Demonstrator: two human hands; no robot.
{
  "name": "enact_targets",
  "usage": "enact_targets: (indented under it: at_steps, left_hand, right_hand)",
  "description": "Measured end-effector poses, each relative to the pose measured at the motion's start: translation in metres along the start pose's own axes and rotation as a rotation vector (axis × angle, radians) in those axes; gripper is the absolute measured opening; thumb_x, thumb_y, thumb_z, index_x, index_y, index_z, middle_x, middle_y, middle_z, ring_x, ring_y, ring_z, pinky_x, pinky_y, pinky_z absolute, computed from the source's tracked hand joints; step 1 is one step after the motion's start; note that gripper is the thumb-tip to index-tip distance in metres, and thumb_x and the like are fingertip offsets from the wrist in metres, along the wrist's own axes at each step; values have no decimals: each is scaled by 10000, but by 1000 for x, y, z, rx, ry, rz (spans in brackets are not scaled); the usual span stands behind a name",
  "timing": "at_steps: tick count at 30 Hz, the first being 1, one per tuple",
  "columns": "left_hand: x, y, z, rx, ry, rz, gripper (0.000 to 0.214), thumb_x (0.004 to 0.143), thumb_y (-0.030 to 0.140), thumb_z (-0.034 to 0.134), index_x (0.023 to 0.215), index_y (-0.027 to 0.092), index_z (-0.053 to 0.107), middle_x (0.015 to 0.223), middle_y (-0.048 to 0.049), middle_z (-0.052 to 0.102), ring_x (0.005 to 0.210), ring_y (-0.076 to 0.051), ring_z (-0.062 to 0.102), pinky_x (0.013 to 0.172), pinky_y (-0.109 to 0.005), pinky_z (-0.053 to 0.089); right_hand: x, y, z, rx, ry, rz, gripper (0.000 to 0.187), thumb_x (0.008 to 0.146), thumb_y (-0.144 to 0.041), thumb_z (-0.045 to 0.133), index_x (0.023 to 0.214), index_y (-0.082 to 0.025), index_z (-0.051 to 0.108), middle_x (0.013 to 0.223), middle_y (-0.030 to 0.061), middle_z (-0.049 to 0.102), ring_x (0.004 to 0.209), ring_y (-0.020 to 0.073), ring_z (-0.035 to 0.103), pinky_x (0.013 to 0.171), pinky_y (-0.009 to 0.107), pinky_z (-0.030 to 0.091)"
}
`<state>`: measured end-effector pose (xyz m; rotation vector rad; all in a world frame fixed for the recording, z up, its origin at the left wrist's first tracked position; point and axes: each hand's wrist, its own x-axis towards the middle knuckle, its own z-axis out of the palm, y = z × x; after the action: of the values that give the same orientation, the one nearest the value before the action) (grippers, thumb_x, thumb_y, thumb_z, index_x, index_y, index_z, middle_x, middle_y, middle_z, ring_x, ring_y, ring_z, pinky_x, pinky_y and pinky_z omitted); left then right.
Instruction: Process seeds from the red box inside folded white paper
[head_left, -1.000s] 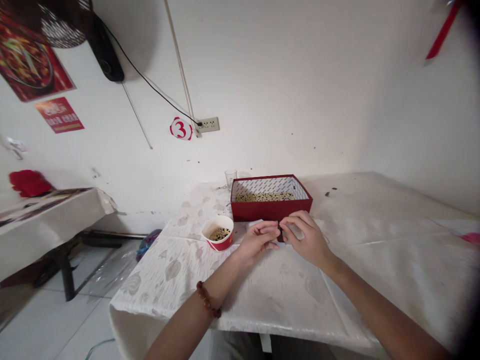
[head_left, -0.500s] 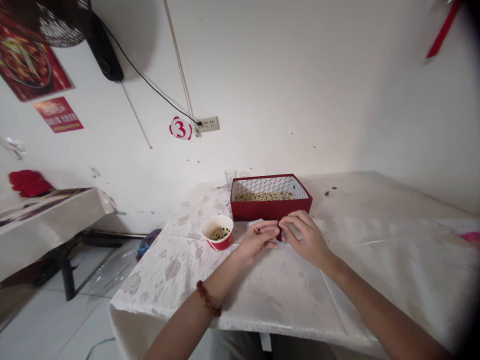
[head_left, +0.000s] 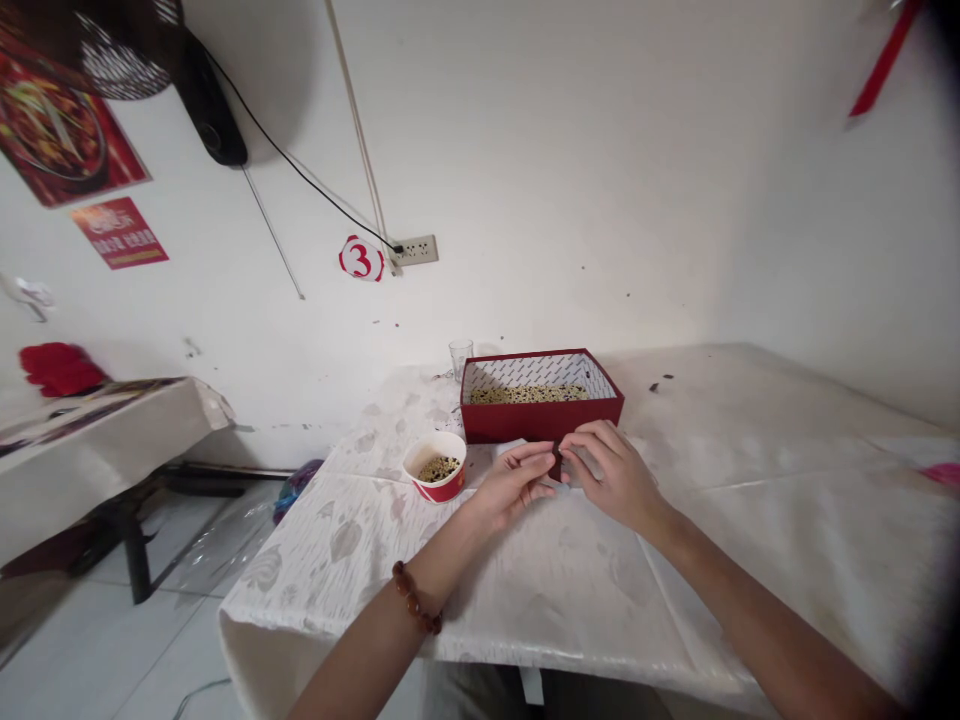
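Observation:
Between the thumb and fingers of my left hand [head_left: 516,482] is a small dark reddish-brown piece [head_left: 556,466], too small to name. My right hand [head_left: 616,475] meets it from the other side, its thumb and forefinger pinched at the piece's edge; whether something tiny sits in that pinch I cannot make out. Right behind my hands stands a dark red box [head_left: 541,422] with a patterned white lining, holding many pale and dark grains or beads. To the left, a red and white paper bowl [head_left: 444,489] holds similar grains. Something white lies partly hidden under my hands.
A clear glass [head_left: 460,358] stands behind the box's left corner, near the wall. Dark scraps [head_left: 661,383] lie right of the box on the patterned white tablecloth [head_left: 337,580]. Another table [head_left: 97,440] is at the far left. A wall fan [head_left: 214,110] hangs above.
Both hands stay nearly in place. The fingers shift slightly around the dark piece, and more of it shows now. The box and bowl have not moved.

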<state>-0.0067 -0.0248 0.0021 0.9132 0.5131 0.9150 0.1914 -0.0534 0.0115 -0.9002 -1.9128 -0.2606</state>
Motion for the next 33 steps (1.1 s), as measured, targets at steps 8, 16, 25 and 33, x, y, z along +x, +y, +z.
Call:
enact_targets:
  at_steps: [8,16,25,33]
  left_hand:
    - [1,-1,-1,8,5,1,516,718,286,974,1165,111,785,999,-113,817,814,-191,803,615,-198,627]
    - [1,0,-1,28,21,28,549,701,312,985,1164,93,786,979,-124,816,819,-194,795,644,-222,635]
    - [0,0,0,55,12,35,539,708,328,980,1163,103,798,966,-125,815,814,-187,786,644,-225,622]
    - [1,-1,-2,68,23,41,536,712,333,978,1167,113,799,963,-118,811,811,-178,778,632,-217,619]
  right_hand:
    - [-1,2,1,-29,-13,-8,121,1031,-151,573,1056,-241,649,997,67,657,914,240,634,833,417,513]
    - [0,2,0,-22,-19,-13,115,1043,-153,560,1055,-235,640,984,64,649,905,234,624,826,416,514]
    - [-2,3,1,26,-54,-13,116,1040,-148,579,1053,-236,655,985,59,650,907,222,618,819,401,515]
    - [-2,4,1,3,-55,-34,124,1045,-147,570,1058,-238,652,977,57,649,895,227,619,819,406,508]
